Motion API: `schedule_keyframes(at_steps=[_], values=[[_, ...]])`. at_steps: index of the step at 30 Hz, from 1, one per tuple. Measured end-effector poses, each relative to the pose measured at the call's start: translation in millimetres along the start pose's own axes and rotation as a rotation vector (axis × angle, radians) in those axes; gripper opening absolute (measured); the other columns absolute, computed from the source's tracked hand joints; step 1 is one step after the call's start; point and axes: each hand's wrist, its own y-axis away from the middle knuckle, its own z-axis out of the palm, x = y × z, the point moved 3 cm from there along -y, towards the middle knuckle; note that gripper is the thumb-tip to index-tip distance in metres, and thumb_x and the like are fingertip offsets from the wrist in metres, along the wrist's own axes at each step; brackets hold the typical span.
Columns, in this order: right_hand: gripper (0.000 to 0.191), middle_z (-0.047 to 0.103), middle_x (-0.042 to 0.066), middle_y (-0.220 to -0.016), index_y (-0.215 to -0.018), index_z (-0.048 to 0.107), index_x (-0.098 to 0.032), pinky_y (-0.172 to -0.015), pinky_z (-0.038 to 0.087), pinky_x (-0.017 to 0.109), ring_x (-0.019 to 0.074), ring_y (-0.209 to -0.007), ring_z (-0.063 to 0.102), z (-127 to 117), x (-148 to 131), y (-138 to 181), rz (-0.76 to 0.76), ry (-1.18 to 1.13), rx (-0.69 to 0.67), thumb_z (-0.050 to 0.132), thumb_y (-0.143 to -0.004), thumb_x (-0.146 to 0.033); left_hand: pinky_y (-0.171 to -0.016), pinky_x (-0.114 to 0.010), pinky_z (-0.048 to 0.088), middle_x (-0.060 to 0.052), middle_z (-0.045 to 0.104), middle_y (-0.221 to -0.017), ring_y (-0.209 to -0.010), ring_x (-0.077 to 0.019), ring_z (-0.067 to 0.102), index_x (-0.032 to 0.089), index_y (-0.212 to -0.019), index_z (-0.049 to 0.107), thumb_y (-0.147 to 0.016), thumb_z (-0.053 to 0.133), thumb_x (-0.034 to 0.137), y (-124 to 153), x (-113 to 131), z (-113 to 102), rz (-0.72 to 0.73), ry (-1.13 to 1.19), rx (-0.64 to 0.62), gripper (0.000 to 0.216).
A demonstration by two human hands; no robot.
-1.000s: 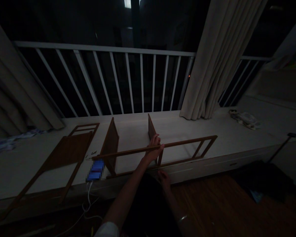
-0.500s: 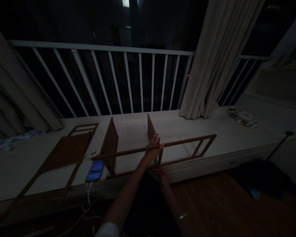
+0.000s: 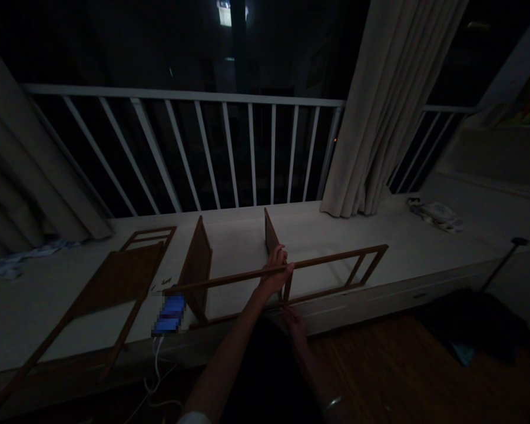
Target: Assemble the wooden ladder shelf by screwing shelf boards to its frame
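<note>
A long wooden frame (image 3: 335,258) of thin brown rails stands on edge along the front of a white platform (image 3: 309,232). Two upright brown boards (image 3: 197,259) meet it from behind. My left hand (image 3: 275,272) is closed around the frame's top rail near the middle. Lower down, my right hand (image 3: 294,321) is at the frame's bottom rail by the platform's front edge; its fingers look pinched, and what they hold is too dark to make out.
A second wooden frame with a panel (image 3: 115,277) lies flat at the left. A lit phone (image 3: 169,315) with a white cable lies at the platform edge. White railing (image 3: 229,147) and curtains (image 3: 380,112) stand behind. Wooden floor (image 3: 401,371) lies at the right.
The view has shifted slightly. My right hand has crept up a little toward the bottom rail. My left hand keeps its grip on the top rail.
</note>
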Motion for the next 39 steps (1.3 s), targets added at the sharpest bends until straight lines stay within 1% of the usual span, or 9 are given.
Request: schedule_keyframes(at_steps=[3,7,11,17,22,28,31,35,39], values=[[0.046,0.066,0.009,-0.093,-0.094,0.063,-0.015,-0.081,0.043,0.037,0.0239,-0.090,0.059,0.9,-2.9,0.4,-0.047,0.066,0.000,0.068,-0.054,-0.037,-0.087,-0.034,0.038,-0.007,0.035,-0.123,-0.111,-0.0186,0.039,0.019,-0.096,0.042,-0.082,0.038,0.037,0.1,0.7,-0.7,0.006,-0.001,0.004,0.023],[0.043,0.067,0.009,-0.089,-0.089,0.065,-0.015,-0.079,0.044,0.036,0.0240,-0.086,0.060,3.4,-7.8,1.4,-0.099,0.143,0.069,0.067,-0.055,-0.039,-0.089,-0.035,0.038,-0.007,0.035,-0.123,-0.113,-0.0186,0.038,0.019,-0.095,0.041,-0.082,0.038,0.037,0.0,1.3,-1.3,0.021,0.005,0.016,0.022],[0.041,0.067,0.009,-0.088,-0.089,0.064,-0.014,-0.077,0.044,0.035,0.0232,-0.085,0.059,7.8,-14.8,5.0,-0.151,0.200,0.059,0.063,-0.059,-0.042,-0.092,-0.036,0.036,-0.008,0.034,-0.123,-0.113,-0.0186,0.038,0.019,-0.098,0.041,-0.082,0.038,0.036,-0.4,1.8,-1.9,0.043,0.008,0.029,0.023],[0.042,0.067,0.008,-0.080,-0.085,0.064,-0.014,-0.069,0.046,0.032,0.0215,-0.075,0.061,7.9,-20.2,7.8,-0.163,0.251,0.074,0.058,-0.063,-0.049,-0.094,-0.038,0.034,-0.008,0.036,-0.122,-0.113,-0.0191,0.038,0.019,-0.098,0.041,-0.082,0.039,0.035,-0.6,0.2,-0.1,0.040,0.009,0.051,0.023],[0.040,0.067,0.007,-0.075,-0.079,0.058,-0.015,-0.062,0.047,0.030,0.0212,-0.070,0.062,6.8,-14.3,3.6,-0.130,0.171,0.102,0.055,-0.063,-0.052,-0.094,-0.038,0.035,-0.009,0.036,-0.122,-0.113,-0.0193,0.038,0.019,-0.097,0.042,-0.081,0.041,0.035,-0.3,-0.6,0.5,0.035,0.023,0.064,0.023],[0.041,0.066,0.003,-0.067,-0.086,0.042,-0.020,-0.059,0.048,0.032,0.0201,-0.063,0.063,7.6,1.9,-1.6,-0.058,-0.067,0.197,0.058,-0.060,-0.047,-0.093,-0.037,0.035,-0.007,0.035,-0.122,-0.113,-0.0192,0.038,0.020,-0.093,0.043,-0.080,0.043,0.035,-0.2,-0.6,0.0,0.020,0.013,0.067,0.020],[0.043,0.066,0.001,-0.065,-0.088,0.037,-0.021,-0.060,0.049,0.033,0.0198,-0.060,0.063,10.3,5.3,-2.0,-0.051,-0.124,0.231,0.059,-0.061,-0.046,-0.093,-0.037,0.035,-0.007,0.035,-0.122,-0.112,-0.0189,0.038,0.020,-0.093,0.042,-0.080,0.042,0.035,0.0,-0.8,0.2,0.008,0.000,0.063,0.020],[0.039,0.065,0.002,-0.064,-0.085,0.039,-0.021,-0.061,0.048,0.033,0.0201,-0.062,0.062,13.0,0.0,0.5,-0.091,-0.067,0.206,0.058,-0.062,-0.046,-0.092,-0.037,0.035,-0.007,0.034,-0.124,-0.112,-0.0188,0.038,0.020,-0.094,0.042,-0.080,0.042,0.035,0.5,0.1,-0.1,-0.004,-0.013,0.055,0.021],[0.038,0.065,0.003,-0.069,-0.086,0.045,-0.019,-0.066,0.046,0.033,0.0199,-0.067,0.061,11.8,-8.5,5.9,-0.156,0.078,0.145,0.056,-0.063,-0.047,-0.091,-0.036,0.036,-0.006,0.033,-0.125,-0.112,-0.0185,0.038,0.020,-0.095,0.042,-0.079,0.043,0.034,0.7,1.6,-0.3,-0.020,-0.018,0.045,0.021]])
